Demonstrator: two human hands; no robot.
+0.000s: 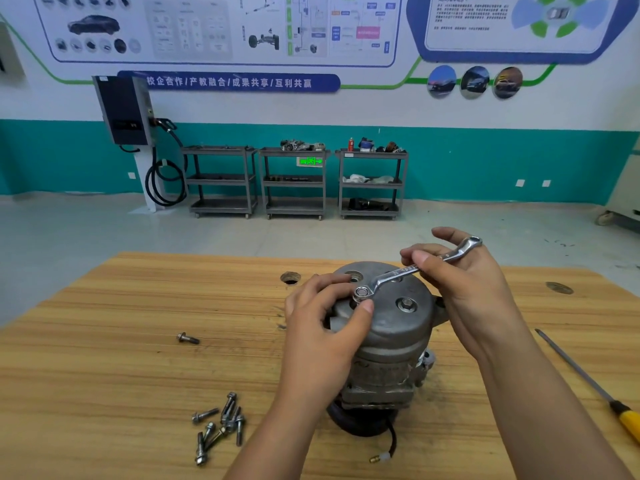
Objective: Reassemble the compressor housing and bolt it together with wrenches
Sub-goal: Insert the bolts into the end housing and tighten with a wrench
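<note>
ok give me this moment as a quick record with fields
compressor: upright on wooden table
ring wrench: one ring end over a bolt on the top cover
left hand: pinches that ring end
right hand: holds wrench shank
seated bolt: one more in cover
loose bolts: pile front left, lone bolt apart
screwdriver: yellow handle, lying at right

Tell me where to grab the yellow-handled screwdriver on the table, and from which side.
Grip the screwdriver by its thick yellow handle, from above on the right: it lies flat on the table, its thin shaft offers little hold, and the handle points near-right.
</note>
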